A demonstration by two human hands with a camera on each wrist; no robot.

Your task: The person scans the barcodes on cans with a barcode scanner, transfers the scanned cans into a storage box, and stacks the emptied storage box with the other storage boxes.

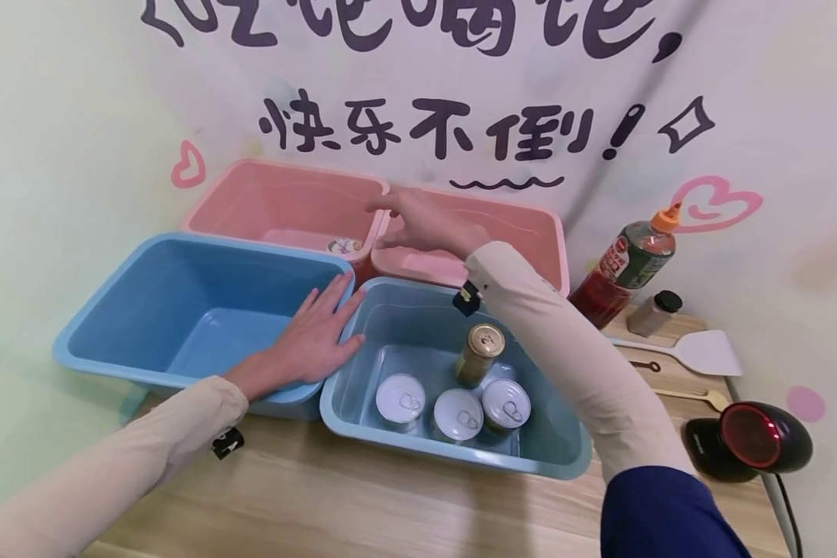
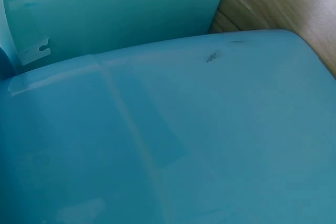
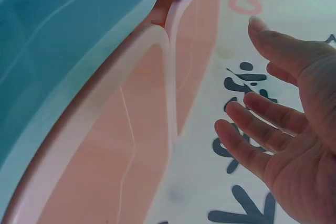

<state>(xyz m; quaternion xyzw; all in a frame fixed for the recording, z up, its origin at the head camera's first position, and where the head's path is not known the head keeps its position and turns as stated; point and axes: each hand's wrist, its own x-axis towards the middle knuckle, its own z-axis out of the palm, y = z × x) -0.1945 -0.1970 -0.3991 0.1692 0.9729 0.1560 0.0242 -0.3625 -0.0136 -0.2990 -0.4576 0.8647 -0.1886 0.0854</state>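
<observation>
My left hand (image 1: 314,337) rests with spread fingers on the right rim of the darker blue bin (image 1: 111,372), close to the neighbouring teal-blue bin (image 1: 453,449). Above the right pink bin (image 1: 530,240) is my right hand (image 1: 425,221), near the wall it shares with the left pink bin (image 1: 279,174). The right wrist view shows that hand's fingers (image 3: 247,142) loosely bent and apart, holding nothing. A small colourful item (image 1: 345,246) shows at the front of the left pink bin. Inside the teal-blue bin stand a tall gold-topped can (image 1: 481,355) and several short pull-tab cans (image 1: 458,415).
At the right stand a red sauce bottle (image 1: 617,267) with an orange cap and a black-lidded jar (image 1: 654,312). A white spatula (image 1: 707,353), a pale spoon (image 1: 714,399) and a black device (image 1: 753,438) with a cable lie nearby. A lettered wall rises behind the bins.
</observation>
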